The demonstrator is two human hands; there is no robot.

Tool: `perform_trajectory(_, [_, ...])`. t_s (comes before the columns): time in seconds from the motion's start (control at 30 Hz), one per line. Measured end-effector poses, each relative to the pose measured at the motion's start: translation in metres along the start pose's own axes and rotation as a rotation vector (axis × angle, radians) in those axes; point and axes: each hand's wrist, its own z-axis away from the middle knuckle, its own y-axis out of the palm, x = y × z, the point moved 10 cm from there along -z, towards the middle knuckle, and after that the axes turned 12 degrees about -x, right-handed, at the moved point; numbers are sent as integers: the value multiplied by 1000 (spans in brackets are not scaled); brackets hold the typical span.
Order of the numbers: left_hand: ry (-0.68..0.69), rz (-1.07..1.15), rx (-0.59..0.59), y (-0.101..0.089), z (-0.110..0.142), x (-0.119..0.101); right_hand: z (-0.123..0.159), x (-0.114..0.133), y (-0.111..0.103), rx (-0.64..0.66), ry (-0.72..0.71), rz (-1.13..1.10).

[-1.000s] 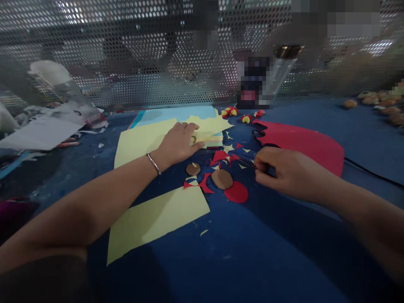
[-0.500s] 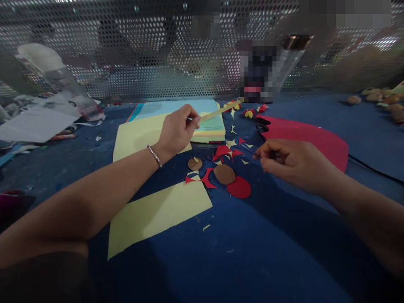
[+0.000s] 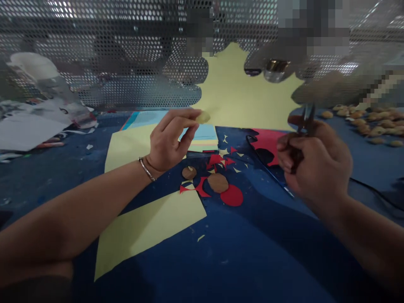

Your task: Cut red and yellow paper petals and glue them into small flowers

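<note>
Head view:
- Sheet (image 3: 246, 92) raised since half second ago; now upright above stack (image 3: 206, 134).
- Left hand (image 3: 172, 136): fingers pinched on sheet's left edge.
- Right hand (image 3: 325, 160): fingers curled round scissors (image 3: 307, 115), blades now up near sheet; contact unclear.
- Apparent effect: sheet, scissors both off worktop (image 3: 252, 252), brought close.
- Bottle (image 3: 65, 86), left: contents indistinct. Jar (image 3: 277, 66), behind sheet: contents hidden.

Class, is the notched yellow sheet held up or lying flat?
Held up: the notched yellow sheet stands upright before the perforated screen, its lower left pinched by the left hand.
</note>
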Motion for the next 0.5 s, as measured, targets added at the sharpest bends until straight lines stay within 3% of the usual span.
perform_trajectory(0.17, [185, 62, 102, 9, 6, -20, -9, -4, -16, -118, 67, -79])
perform_trajectory(0.33, [231, 120, 220, 17, 16, -24, -4, -5, -7, 17, 55, 88])
perform_trajectory(0.43, [122, 131, 195, 18, 15, -16, -1, -4, -4, 41, 32, 116])
perform_trajectory(0.5, [-164, 179, 174, 23, 15, 5, 1, -3, -3, 59, 12, 121])
